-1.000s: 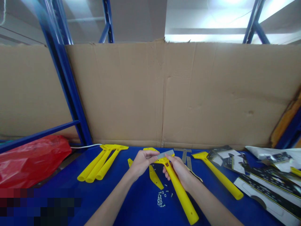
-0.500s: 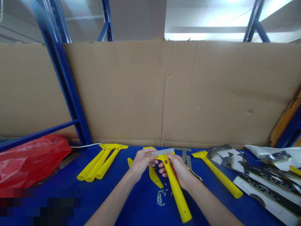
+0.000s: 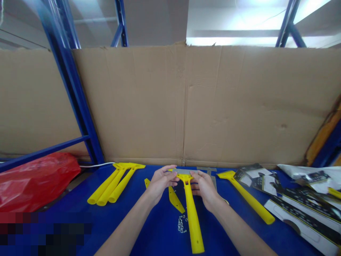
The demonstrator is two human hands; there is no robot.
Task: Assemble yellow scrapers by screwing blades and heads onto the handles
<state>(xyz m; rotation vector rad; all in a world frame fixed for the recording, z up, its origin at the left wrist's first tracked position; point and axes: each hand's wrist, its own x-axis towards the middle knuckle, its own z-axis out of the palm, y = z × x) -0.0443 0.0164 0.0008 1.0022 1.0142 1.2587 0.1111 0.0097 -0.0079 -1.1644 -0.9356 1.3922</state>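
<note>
Nearest you, the yellow scraper (image 3: pixel 194 217) points its butt to six o'clock, screws and nuts (image 3: pixel 181 226) (a loose little scatter) at eight from its middle. Beyond, at ten, your left hand (image 3: pixel 161 184) keeps a pinching grip on one end of the head (image 3: pixel 184 176); at one, your right hand (image 3: pixel 205 187) pinches the other, a metal blade (image 3: pixel 183 171) lying along it. Cardboard (image 3: pixel 183 106) stands at twelve.

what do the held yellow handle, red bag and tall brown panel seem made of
Yellow handle: probably plastic, satin, evenly coloured. Red bag: likely plastic film, glossy, wrinkled with bright reflections. Brown panel: apparently cardboard, matt, with creases and a ragged top edge.
</note>
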